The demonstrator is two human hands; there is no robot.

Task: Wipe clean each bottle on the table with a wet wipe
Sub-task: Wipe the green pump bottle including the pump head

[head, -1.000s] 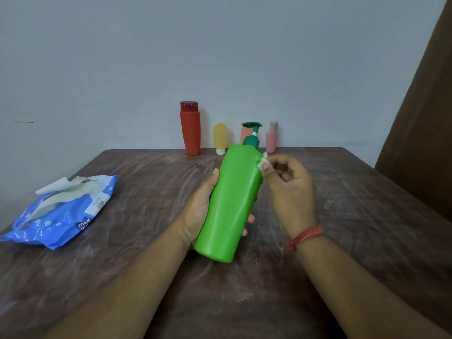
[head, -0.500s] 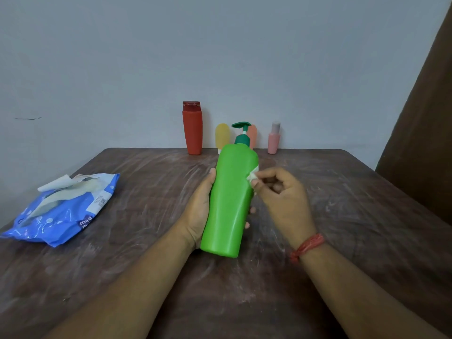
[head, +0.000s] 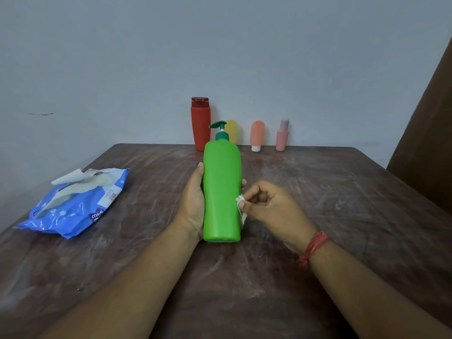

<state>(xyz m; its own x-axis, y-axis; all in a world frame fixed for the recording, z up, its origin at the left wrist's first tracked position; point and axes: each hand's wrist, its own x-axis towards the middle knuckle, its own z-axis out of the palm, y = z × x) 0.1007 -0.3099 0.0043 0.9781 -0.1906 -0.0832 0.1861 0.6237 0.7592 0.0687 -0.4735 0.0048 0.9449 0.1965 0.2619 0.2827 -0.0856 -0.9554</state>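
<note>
1. We saw a bright green pump bottle (head: 222,192) with a darker teal-green pump head (head: 219,130).
2. The wet wipe (head: 241,208) against it was white.
3. We noted a red bottle (head: 200,126) with a darker red cap, a yellow tube (head: 232,131), an orange tube (head: 257,134) with a white cap, and a pink bottle (head: 282,136).
4. The wipes pack (head: 73,206) was blue with white dots and a white flap.
5. The desk (head: 318,192) was dark brown, streaked with pale smears.
6. We saw a red thread band (head: 311,248) on the right wrist.
7. The wall (head: 220,45) was pale grey-blue.

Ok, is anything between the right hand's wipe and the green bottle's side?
Nothing visible. The right hand pinches the wet wipe directly against the right side of the green bottle, low on the body. The left hand grips the opposite side, clear of the wipe's path.
</note>
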